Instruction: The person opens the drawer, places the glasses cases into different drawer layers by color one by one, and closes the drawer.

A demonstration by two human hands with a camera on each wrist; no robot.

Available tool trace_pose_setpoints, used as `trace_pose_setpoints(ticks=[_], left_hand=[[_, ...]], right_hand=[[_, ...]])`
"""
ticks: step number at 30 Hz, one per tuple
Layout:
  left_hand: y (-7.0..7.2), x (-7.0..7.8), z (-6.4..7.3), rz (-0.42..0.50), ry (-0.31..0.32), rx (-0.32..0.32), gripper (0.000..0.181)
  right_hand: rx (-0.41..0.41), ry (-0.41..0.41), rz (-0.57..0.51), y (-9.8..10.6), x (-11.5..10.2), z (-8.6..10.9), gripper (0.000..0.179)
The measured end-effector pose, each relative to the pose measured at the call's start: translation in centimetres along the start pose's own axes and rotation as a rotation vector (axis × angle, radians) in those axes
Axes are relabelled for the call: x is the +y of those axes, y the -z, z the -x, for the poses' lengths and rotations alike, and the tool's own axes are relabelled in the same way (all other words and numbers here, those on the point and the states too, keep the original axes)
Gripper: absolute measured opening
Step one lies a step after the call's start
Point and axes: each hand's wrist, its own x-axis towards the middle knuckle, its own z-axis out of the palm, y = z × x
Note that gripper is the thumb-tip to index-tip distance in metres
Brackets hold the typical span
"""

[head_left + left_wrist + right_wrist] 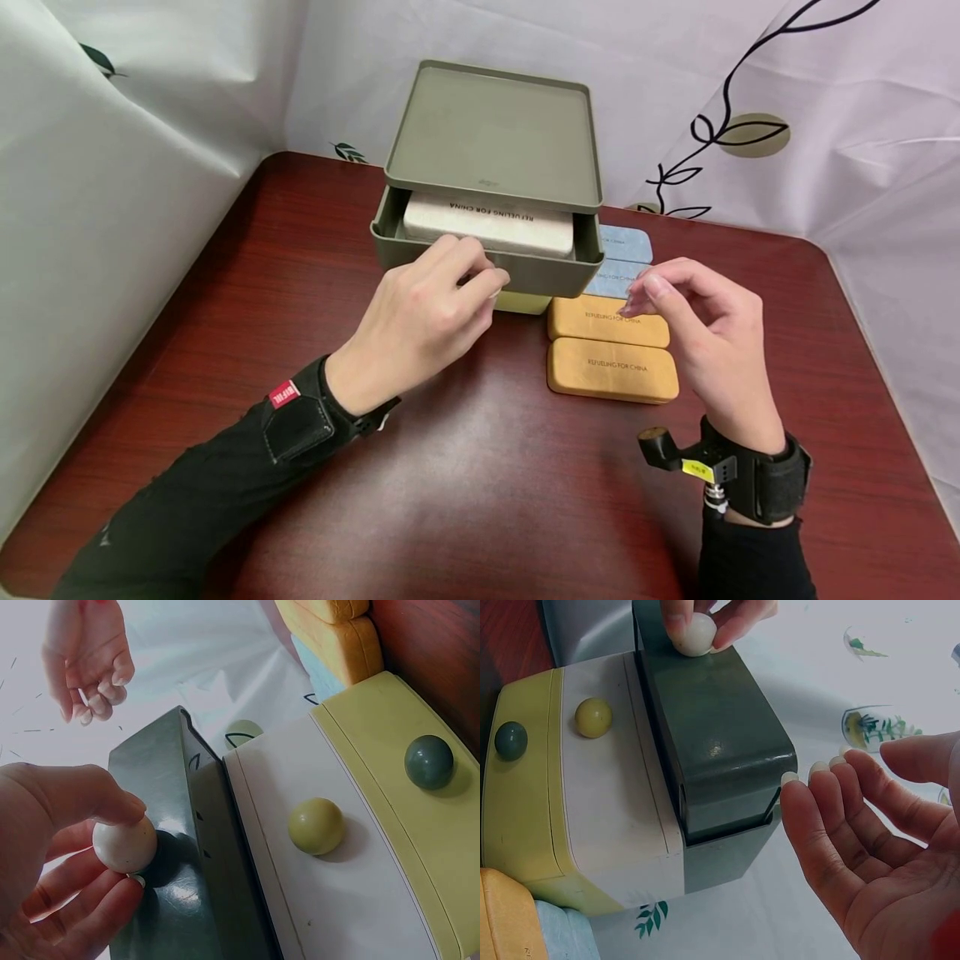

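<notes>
My left hand (427,312) pinches the round white knob (125,846) of the green top drawer (555,277) between thumb and fingers. That drawer stands partly pulled out of the stacked drawer box (495,133). Inside it lies a white case (487,225) with printed lettering; its back is hidden under the lid. Off the drawer's right side, my right hand (708,342) is raised with its fingers loosely bent and nothing in them. In the left wrist view, the white middle drawer (300,892) with a yellow knob (316,826) and the yellow bottom drawer (382,750) with a green knob (429,762) look closed.
To the right of the box, two orange cases (611,369) lie in front of two light blue cases (626,244) in a row on the dark red table (450,500). White cloth (862,167) with plant prints hangs behind and at the sides.
</notes>
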Motion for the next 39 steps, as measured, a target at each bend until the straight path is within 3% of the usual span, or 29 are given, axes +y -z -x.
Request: trace_pose_setpoints(ticks=[29, 39], left_hand=[[-0.6, -0.7, -0.4, -0.016, 0.006, -0.022, 0.023], [-0.9, -1.0, -0.5, -0.022, 0.009, -0.017, 0.023]], right_hand=[[0.015, -0.023, 0.092, 0.3, -0.1, 0.0, 0.014], [0.009, -0.024, 0.07, 0.4, -0.1, 0.0, 0.014]])
